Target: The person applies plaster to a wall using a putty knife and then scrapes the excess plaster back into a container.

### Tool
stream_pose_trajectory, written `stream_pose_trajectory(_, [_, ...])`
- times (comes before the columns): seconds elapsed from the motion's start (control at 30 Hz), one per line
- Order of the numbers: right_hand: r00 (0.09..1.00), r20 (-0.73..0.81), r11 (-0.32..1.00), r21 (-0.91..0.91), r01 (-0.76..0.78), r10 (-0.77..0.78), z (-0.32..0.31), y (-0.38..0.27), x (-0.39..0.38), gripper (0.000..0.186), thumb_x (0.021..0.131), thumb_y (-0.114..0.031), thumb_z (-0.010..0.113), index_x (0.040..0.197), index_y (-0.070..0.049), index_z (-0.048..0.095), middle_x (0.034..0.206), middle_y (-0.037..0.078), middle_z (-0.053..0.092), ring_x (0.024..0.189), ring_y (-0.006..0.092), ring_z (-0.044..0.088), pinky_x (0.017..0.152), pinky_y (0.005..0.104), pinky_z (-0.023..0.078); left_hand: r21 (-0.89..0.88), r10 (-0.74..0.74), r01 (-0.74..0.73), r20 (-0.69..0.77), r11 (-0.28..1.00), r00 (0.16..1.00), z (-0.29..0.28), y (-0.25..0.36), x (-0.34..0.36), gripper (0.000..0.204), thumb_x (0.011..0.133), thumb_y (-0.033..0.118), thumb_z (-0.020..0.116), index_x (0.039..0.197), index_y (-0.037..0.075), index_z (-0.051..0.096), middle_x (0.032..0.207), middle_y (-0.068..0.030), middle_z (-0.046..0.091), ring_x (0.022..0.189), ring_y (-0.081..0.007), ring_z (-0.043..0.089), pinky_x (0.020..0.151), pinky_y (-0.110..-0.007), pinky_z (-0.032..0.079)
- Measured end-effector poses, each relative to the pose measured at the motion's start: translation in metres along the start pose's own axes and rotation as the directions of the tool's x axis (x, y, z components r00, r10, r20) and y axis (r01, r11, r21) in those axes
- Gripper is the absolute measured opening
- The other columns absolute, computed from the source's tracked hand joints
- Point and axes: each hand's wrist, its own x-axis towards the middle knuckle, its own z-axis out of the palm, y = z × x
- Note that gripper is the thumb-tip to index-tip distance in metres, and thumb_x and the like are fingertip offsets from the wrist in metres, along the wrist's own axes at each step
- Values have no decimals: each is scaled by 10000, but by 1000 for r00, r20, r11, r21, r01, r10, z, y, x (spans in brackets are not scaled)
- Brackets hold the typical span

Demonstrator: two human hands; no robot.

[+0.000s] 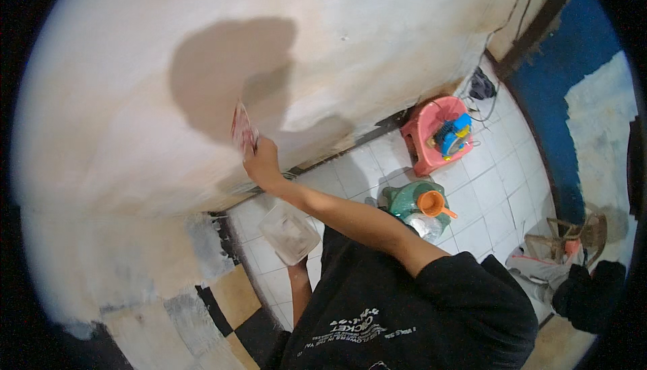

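Flat wedge-shaped hand tool (pixel 241 126), whitish with reddish streaks, slightly blurred: we found it well to the left of a pink plastic stool (pixel 419 142), raised in front of a stained cream-coloured wall (pixel 384 46). Whether its edge met the wall, we could not tell. Our bare right hand (pixel 263 162) had its fingers curled closely round the tool's lower end, leaving the streaked face free. Handling, as we judged it: light, thin, fairly stiff; slippery if the streaks were wet, which we could not confirm. Best hold seemed the lower end, clear of the face and far edge.

Our bare left hand (pixel 298 263) was at the near edge of a translucent rectangular plastic tub (pixel 288 234), left of the stool and closer to us. Most of that hand was hidden; we could not tell how widely its fingers were spread or how firmly they gripped. Just nearer us than the stool, we noted a rounded green container (pixel 400 199), apparently plastic, with an orange plastic dipper (pixel 430 203) on top.
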Motion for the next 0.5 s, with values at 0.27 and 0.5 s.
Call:
stream_pose_trajectory(0.27, [742, 612, 488, 577, -655, 273, -117, -89, -131, 147, 858, 13, 572, 1000, -10, 603, 924, 56, 644, 773, 136, 623, 702, 292, 536, -277, 41, -7, 116, 961, 992, -3, 34, -9, 548, 941, 421, 396, 1361, 69, 384, 1284, -119, 517, 1126, -278, 542, 944, -458, 470])
stream_pose_trajectory(0.5, [914, 229, 882, 265, -391, 336, -199, -64, -228, 108, 880, -90, 609, 981, -50, 611, 898, 10, 615, 766, 91, 581, 670, 255, 475, -703, -272, 447, 354, 554, 895, -44, 82, -87, 581, 914, 486, 423, 1315, 67, 459, 1258, -143, 540, 1105, -314, 557, 916, -495, 480])
